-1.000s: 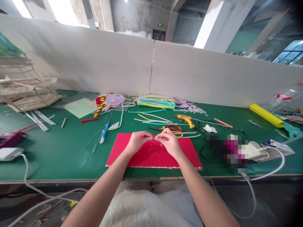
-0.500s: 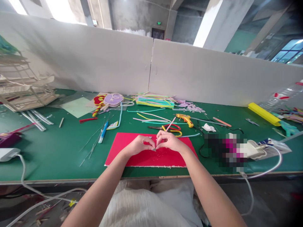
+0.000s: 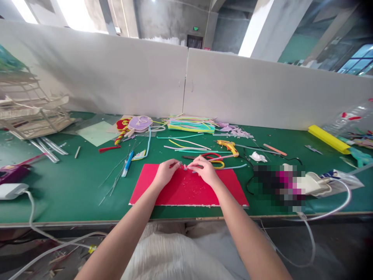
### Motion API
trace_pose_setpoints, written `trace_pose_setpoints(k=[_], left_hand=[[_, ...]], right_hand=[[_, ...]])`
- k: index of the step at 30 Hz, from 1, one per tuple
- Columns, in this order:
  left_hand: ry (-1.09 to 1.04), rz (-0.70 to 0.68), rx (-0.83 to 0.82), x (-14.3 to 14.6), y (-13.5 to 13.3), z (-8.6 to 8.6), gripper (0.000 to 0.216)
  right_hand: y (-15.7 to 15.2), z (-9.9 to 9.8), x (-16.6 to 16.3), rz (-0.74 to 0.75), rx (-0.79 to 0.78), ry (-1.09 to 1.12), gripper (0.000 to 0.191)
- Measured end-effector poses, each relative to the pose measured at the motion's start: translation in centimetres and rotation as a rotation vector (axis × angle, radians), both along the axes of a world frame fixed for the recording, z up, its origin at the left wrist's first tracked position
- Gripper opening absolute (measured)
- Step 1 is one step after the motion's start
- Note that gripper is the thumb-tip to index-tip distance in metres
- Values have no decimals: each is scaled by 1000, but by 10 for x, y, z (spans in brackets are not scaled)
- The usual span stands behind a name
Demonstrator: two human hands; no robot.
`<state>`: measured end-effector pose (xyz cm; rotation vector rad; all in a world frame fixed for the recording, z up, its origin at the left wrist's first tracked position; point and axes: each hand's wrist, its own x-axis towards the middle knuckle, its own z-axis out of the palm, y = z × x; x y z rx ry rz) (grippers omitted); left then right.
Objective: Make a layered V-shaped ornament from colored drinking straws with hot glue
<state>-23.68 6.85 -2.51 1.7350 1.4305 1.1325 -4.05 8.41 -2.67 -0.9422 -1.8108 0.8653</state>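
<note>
Over the far part of a red board (image 3: 175, 196), my left hand (image 3: 166, 173) is closed in a pinch; what its fingertips hold is too small to make out. My right hand (image 3: 206, 171), close beside it, is closed on a thin pink pipe cleaner (image 3: 223, 157), which sticks out to the right behind the knuckles. A tiny pink piece (image 3: 185, 167) shows between the two sets of fingertips. Scissors (image 3: 219, 164) with red and yellow handles lie just behind my right hand, partly hidden by it. Small crumbs are scattered on the board.
Behind the board are a yellow glue gun (image 3: 229, 147), a bundle of coloured pipe cleaners (image 3: 189, 125) and a purple round craft piece (image 3: 140, 123). A blue pen (image 3: 127, 164) and thin wires lie left. White tissue (image 3: 258, 156) and a white charger (image 3: 313, 184) lie right.
Both hands have moved away from me towards the board's far edge, and their fingertips have drawn slightly apart. The pink pipe cleaner has tipped from upright to nearly flat, pointing right.
</note>
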Motion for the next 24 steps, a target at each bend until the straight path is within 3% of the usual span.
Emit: trace_pose_setpoints(k=[10, 19, 24], left_hand=[[169, -40, 15, 3, 2, -5, 18], [222, -79, -44, 6, 16, -10, 7], [208, -115, -53, 5, 16, -8, 8]], right_hand=[[-1, -3, 3, 5, -66, 2, 22], [-2, -4, 4, 19, -263, 82, 31], [-1, -2, 6, 32, -243, 60, 28]])
